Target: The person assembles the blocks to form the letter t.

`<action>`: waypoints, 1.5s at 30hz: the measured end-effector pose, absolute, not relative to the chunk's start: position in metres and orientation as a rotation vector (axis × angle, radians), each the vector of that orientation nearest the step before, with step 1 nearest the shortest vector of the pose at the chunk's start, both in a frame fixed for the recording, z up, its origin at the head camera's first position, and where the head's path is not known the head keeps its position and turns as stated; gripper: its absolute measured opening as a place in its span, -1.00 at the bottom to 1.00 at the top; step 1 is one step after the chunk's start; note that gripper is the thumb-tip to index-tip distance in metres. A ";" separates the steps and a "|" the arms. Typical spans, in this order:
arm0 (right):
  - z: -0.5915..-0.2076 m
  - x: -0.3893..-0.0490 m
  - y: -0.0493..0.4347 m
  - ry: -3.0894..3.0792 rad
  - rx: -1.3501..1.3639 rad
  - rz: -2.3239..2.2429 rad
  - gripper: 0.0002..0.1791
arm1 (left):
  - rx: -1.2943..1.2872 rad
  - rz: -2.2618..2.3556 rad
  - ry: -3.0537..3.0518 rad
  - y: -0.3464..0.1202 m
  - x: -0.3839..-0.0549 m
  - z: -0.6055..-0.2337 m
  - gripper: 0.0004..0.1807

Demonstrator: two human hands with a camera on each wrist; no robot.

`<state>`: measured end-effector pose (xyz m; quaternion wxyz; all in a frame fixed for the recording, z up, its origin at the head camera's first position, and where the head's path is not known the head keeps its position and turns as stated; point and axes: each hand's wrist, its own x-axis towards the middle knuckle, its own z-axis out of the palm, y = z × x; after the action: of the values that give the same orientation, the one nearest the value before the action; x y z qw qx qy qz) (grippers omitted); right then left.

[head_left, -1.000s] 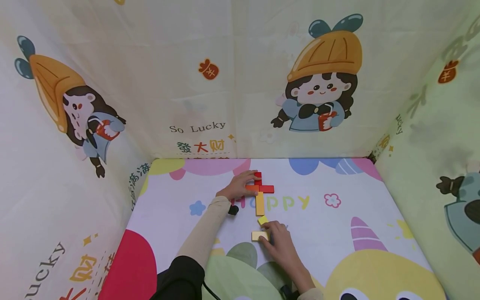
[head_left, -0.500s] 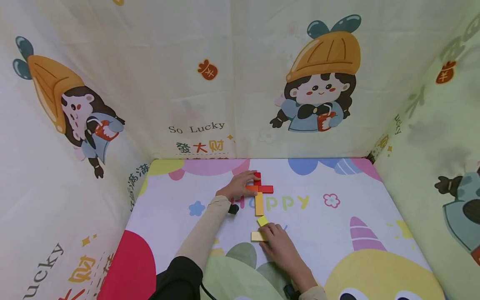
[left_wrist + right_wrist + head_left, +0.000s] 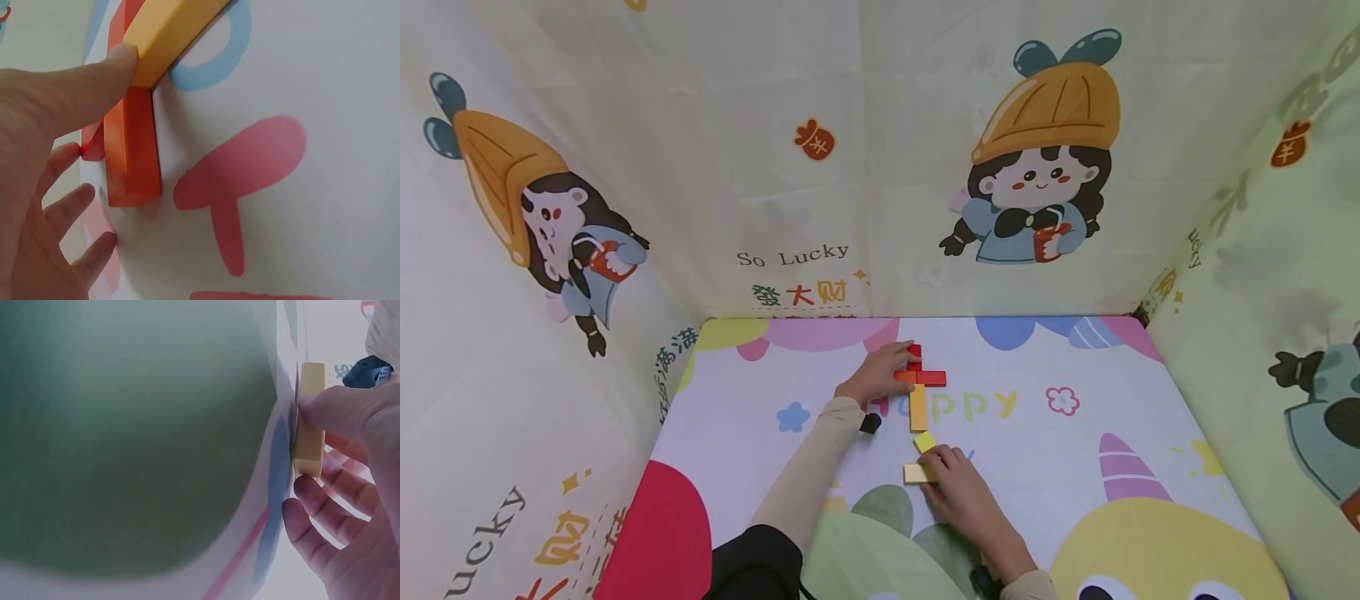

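Note:
My left hand (image 3: pixel 871 375) reaches over the far blocks. Its thumb presses where the orange block (image 3: pixel 134 156) meets the light-orange block (image 3: pixel 172 34), while a forefinger touches the upright-lying red block (image 3: pixel 915 353). The remaining fingers are spread. Another red block (image 3: pixel 932 378) lies crosswise at the orange one's right end. Nearer, a small yellow block (image 3: pixel 924 442) sits askew just below the light-orange one. My right hand (image 3: pixel 967 493) pinches the pale yellow block (image 3: pixel 310 440) between thumb and fingers at its right end; it lies flat, apart from the yellow block.
The table cover (image 3: pixel 1000 467) is printed with cartoon shapes and letters. Patterned cloth walls (image 3: pixel 880 167) stand behind and on both sides. A black wrist device (image 3: pixel 870 424) sits by my left wrist, another (image 3: pixel 983 581) by my right.
The right thumb and fingers have shifted slightly on the pale yellow block, with the thumb now lower at its near side. The left hand and the other blocks stay almost still.

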<state>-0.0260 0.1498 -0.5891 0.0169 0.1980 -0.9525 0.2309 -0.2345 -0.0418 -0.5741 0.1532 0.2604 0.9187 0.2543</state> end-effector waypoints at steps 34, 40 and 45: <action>-0.589 -0.031 0.183 -2.860 0.551 0.602 -0.58 | 0.712 0.390 2.799 -0.028 -0.190 -0.569 -0.24; -0.589 -0.034 0.187 -2.890 0.522 0.599 -0.58 | 0.717 0.359 2.806 -0.028 -0.190 -0.568 -0.18; -0.589 -0.038 0.191 -2.870 0.533 0.591 -0.58 | 0.709 0.376 2.805 -0.029 -0.190 -0.570 -0.18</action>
<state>-0.0376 0.1911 -0.5891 0.0816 0.1785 -0.9604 0.1978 -0.1900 -0.0286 -0.5705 0.1119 0.2414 0.9554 0.1280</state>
